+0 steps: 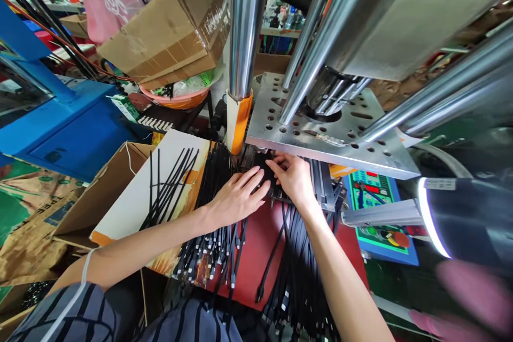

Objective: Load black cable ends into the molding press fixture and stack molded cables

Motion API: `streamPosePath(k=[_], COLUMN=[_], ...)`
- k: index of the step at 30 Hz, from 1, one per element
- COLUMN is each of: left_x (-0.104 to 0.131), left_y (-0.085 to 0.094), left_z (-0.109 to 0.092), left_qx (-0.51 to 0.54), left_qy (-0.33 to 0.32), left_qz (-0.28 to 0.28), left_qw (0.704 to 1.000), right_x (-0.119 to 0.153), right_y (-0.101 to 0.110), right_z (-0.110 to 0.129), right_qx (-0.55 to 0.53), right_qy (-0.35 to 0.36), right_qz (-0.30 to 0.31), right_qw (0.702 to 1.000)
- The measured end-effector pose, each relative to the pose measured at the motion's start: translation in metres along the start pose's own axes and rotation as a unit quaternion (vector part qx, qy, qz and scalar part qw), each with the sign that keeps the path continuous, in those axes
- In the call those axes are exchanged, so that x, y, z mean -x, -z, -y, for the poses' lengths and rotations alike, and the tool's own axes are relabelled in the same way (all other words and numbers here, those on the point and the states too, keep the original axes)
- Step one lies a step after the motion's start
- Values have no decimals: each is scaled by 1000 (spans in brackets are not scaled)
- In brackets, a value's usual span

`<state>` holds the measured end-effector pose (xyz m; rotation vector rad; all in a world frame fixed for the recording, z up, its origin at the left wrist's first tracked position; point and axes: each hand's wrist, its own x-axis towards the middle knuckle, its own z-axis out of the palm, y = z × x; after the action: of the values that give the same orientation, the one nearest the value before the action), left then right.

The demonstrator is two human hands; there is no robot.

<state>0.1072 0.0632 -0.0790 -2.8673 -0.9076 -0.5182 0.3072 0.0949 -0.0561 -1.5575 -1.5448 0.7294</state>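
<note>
My left hand lies with its fingers stretched out at the left side of a dark metal fixture under the press plate. My right hand is at the same fixture, thumb and fingers pinched together. What it pinches is too dark and small to make out. Black cables with small metal plug ends lie in a bundle left of the fixture. Another bundle of black cables hangs over the red work surface, below my right hand.
A perforated steel press plate sits just above my hands, with steel columns around it. More black cables lie on a white board at left. A control panel and a lamp stand at right. Cardboard boxes are behind.
</note>
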Motion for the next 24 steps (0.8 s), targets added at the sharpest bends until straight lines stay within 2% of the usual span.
streamPosePath(k=[3,6,8,11,14,17,20,24], left_x=[0,0,1,2,-1,-15,-37,-68], left_y=[5,10,12,10,8,10,15,11], left_z=[-5,-7,-9,-16,-20,-15,2,31], left_qx=[-1,18,20,-8,-34,-10,28,46], left_qy=[16,18,22,38,53,68,88,85], left_qz=[22,38,47,61,70,82,82,66], left_qw=[1000,999,998,997,996,994,992,993], right_x=[20,47,61,69,58,36,13,-16], right_y=[6,13,15,13,7,1,-1,-3], right_z=[2,1,0,1,6,10,10,6], right_qx=[95,208,259,330,414,471,479,453], right_qy=[76,172,197,211,182,132,118,127], right_qz=[-31,14,38,36,31,27,14,34], right_qw=[992,963,945,919,891,872,869,882])
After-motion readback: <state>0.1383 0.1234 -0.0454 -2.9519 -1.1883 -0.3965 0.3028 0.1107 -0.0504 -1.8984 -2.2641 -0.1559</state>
